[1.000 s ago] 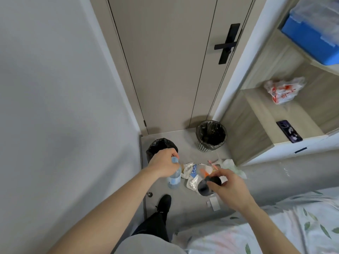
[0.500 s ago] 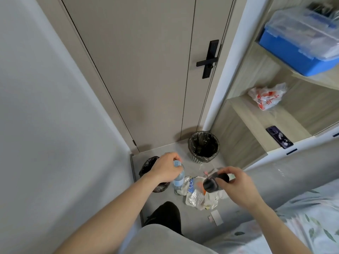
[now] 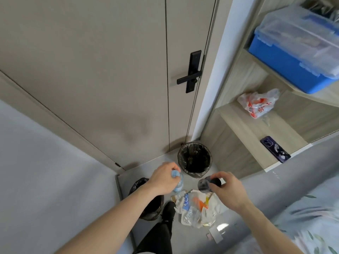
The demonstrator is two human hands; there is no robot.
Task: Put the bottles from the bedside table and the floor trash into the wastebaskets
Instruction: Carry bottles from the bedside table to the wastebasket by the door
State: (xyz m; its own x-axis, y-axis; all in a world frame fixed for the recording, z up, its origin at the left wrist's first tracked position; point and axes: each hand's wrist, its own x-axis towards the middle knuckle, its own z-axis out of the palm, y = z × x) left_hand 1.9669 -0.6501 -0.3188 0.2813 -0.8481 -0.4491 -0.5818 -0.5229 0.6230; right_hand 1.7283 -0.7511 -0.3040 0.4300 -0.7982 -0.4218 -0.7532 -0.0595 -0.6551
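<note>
My left hand (image 3: 164, 177) grips a clear water bottle (image 3: 178, 181) with a pale blue cap by its neck, just left of the mesh wastebasket (image 3: 194, 158) lined with a black bag. My right hand (image 3: 226, 188) holds a dark bottle (image 3: 209, 183) lying sideways, its end toward me, in front of that basket. A second wastebasket with a black bag (image 3: 146, 200) stands under my left forearm, partly hidden. A pile of floor trash (image 3: 195, 208), wrappers and crumpled plastic, lies below both hands.
A closed door with a black handle (image 3: 190, 73) stands behind the baskets. At right a wooden shelf unit holds a plastic bag (image 3: 258, 102), a phone (image 3: 275, 149) and a blue box (image 3: 297, 57). My dark-clad leg (image 3: 161, 230) stands by the trash; bedding (image 3: 311, 226) is lower right.
The view has tilted up and nearer the door. Both hands have carried their bottles forward, from above the trash pile to just before the mesh basket.
</note>
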